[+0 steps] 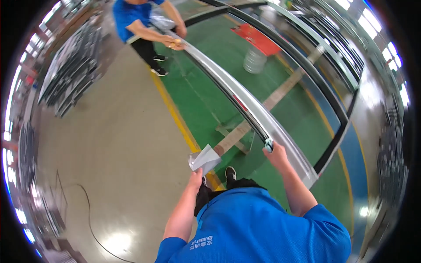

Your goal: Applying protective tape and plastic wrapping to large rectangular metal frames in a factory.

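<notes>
A crumpled piece of thin, greyish see-through plastic film (206,160) sticks up from my left hand (196,177), which is closed on its lower end. My right hand (276,155) grips a small pale teal object (269,144), whose kind I cannot make out. That hand is at the dark inner edge of a long silver metal bar (252,101), part of a large frame. The bar runs from near my right side to the far left. There a co-worker's hands (174,43) are close to its other end, with something yellowish in the fingers.
A wooden beam (280,92) passes under the frame. Beyond the silver bar stand a red board (254,38) and a pale bucket (255,60). Metal profiles (72,65) are stacked at the far left. A black cable (90,215) lies on the floor.
</notes>
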A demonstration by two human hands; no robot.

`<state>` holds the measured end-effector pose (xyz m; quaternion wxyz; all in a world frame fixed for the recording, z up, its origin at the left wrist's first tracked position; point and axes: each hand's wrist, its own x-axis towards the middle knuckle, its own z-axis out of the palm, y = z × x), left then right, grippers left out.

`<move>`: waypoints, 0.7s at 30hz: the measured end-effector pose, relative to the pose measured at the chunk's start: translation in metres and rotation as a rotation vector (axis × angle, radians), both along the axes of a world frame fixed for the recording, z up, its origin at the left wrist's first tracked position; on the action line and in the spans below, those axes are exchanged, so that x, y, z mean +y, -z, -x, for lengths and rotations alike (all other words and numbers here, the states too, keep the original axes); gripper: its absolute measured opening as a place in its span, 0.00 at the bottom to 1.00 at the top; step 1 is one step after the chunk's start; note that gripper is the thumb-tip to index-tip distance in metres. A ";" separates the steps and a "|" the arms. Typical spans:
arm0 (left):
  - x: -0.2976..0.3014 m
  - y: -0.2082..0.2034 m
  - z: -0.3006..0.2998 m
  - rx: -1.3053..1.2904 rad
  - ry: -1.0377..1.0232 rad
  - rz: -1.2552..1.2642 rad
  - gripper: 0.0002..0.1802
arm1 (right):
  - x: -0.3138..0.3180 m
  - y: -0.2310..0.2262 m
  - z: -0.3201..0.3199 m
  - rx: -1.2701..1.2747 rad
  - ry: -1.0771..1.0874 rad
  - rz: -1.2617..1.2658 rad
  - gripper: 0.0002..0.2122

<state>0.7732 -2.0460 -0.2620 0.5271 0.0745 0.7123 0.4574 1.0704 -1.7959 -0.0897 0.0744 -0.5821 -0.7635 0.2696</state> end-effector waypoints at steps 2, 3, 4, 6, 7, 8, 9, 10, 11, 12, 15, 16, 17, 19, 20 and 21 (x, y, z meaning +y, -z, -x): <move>0.006 0.031 0.009 0.186 0.194 0.141 0.36 | -0.016 -0.010 -0.004 0.129 0.111 -0.050 0.18; 0.032 -0.038 0.004 0.046 0.258 0.292 0.36 | -0.031 -0.014 -0.016 0.164 0.213 -0.134 0.17; 0.031 -0.046 0.014 0.046 0.317 0.301 0.36 | -0.046 -0.015 -0.031 0.151 0.272 -0.130 0.17; 0.043 -0.050 0.051 0.455 0.958 0.462 0.34 | -0.072 -0.006 -0.064 0.110 0.457 -0.234 0.17; 0.058 -0.074 0.060 0.549 0.964 0.393 0.33 | -0.083 -0.017 -0.072 0.149 0.567 -0.196 0.17; 0.076 -0.109 0.062 0.641 0.968 0.322 0.32 | -0.096 -0.004 -0.095 0.104 0.677 -0.279 0.17; 0.103 -0.133 0.062 0.741 0.918 0.214 0.32 | -0.109 0.002 -0.113 0.190 0.789 -0.299 0.15; 0.136 -0.136 0.061 0.867 0.849 0.130 0.32 | -0.121 0.006 -0.130 0.341 0.914 -0.256 0.12; 0.179 -0.157 0.054 0.912 0.840 -0.108 0.33 | -0.132 0.007 -0.142 0.497 1.040 -0.212 0.10; 0.219 -0.136 0.057 1.232 0.754 -0.386 0.35 | -0.136 -0.002 -0.146 0.566 1.086 -0.220 0.09; 0.338 -0.143 0.033 1.585 0.799 -0.500 0.41 | -0.137 0.008 -0.174 0.694 1.153 -0.241 0.08; 0.365 -0.139 0.024 1.634 0.829 -0.471 0.43 | -0.136 0.014 -0.191 0.733 1.158 -0.263 0.07; 0.381 -0.132 0.014 1.655 0.827 -0.449 0.43 | -0.131 0.020 -0.208 0.752 1.148 -0.244 0.07; 0.396 -0.105 -0.012 1.458 1.220 -0.047 0.47 | -0.122 0.023 -0.239 0.819 1.142 -0.295 0.08; 0.370 -0.085 -0.032 1.589 1.140 -0.156 0.50 | -0.122 0.020 -0.255 0.830 1.136 -0.265 0.08; 0.348 -0.086 -0.051 1.584 1.196 -0.189 0.51 | -0.124 0.016 -0.272 0.829 1.177 -0.283 0.08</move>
